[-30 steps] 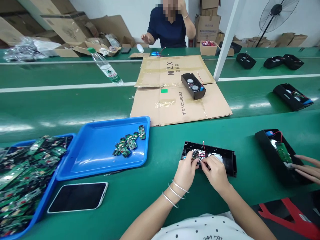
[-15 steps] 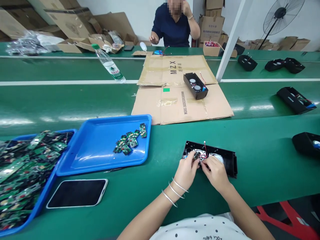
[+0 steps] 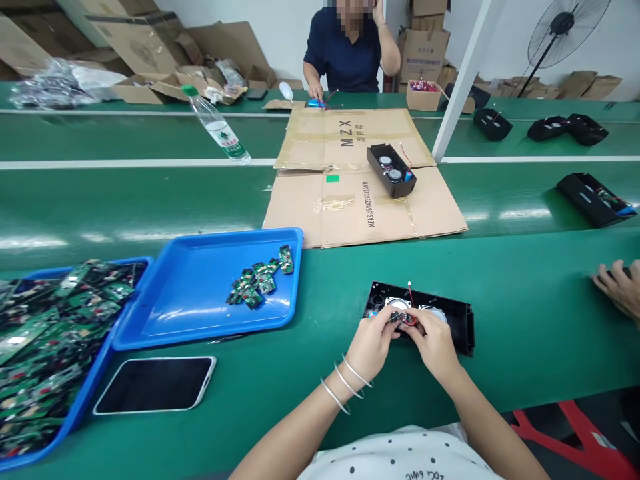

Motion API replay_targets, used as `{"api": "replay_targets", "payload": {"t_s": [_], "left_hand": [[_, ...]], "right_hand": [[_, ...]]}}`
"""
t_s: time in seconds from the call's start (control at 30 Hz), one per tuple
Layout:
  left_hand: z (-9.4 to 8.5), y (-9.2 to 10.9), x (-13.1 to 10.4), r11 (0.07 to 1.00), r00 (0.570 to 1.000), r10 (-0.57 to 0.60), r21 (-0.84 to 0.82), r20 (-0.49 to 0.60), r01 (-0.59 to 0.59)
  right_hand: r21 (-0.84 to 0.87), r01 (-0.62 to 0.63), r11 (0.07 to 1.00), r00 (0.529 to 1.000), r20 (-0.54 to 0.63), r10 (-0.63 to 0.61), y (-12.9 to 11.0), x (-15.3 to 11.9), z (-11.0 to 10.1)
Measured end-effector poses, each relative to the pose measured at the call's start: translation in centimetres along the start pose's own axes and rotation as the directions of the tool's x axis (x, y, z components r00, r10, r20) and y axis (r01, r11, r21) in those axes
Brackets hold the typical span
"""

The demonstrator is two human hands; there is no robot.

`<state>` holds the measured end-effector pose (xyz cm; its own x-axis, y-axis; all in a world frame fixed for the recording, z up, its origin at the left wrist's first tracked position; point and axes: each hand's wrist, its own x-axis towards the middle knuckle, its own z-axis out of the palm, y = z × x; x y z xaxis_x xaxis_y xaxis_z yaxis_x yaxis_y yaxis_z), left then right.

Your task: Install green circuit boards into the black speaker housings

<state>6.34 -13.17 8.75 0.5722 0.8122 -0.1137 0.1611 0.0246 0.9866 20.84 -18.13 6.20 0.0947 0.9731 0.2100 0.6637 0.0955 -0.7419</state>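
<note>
A black speaker housing with two round speakers lies on the green bench right in front of me. Above its near edge, my left hand is closed, pinching a small circuit board. My right hand is closed too, its fingertips on the thin red and black wires beside the board. Both hands meet over the left speaker and partly hide it. One red-and-white wire with a plug stands up behind my fingers. The exact joint between wire and board is too small to make out.
Left of the hands lies a blue tray with several small boards; a second blue tray is heaped with circuit boards. A phone lies nearby. Ahead, flattened cardboard bears another housing. Another person's hand rests at far right.
My fingertips have shifted slightly, bringing the wires against the board. At far right, a black housing is gone and another person's hand has appeared there. The person opposite has lowered a hand to the bench.
</note>
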Motion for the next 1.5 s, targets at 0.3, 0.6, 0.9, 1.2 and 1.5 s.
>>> {"api": "replay_targets", "payload": {"t_s": [0.3,0.6,0.9,1.2,1.5], "left_hand": [[0.3,-0.5,0.0,0.994,0.994,-0.073,-0.091,-0.077,0.066],[0.3,-0.3,0.1,0.947,0.97,-0.2,-0.281,-0.139,0.155],[0.5,-0.3,0.1,0.977,0.974,-0.145,-0.18,-0.176,0.113],[0.4,-0.2,0.1,0.984,0.966,-0.156,-0.121,-0.205,0.133],[1.3,0.0,0.8,0.987,0.969,-0.16,-0.059,-0.187,0.152]], "right_hand": [[-0.048,0.04,0.998,0.999,-0.021,-0.041,0.1,-0.2,0.7],[0.102,-0.286,0.953,0.956,0.097,0.276,0.4,2.3,-2.0],[0.03,-0.337,0.941,0.941,0.002,0.338,1.2,2.2,-1.2],[0.13,-0.32,0.939,0.947,0.069,0.313,1.2,2.0,-2.2],[-0.019,0.11,0.994,0.994,0.029,-0.11,1.0,-1.1,-2.3]]}}
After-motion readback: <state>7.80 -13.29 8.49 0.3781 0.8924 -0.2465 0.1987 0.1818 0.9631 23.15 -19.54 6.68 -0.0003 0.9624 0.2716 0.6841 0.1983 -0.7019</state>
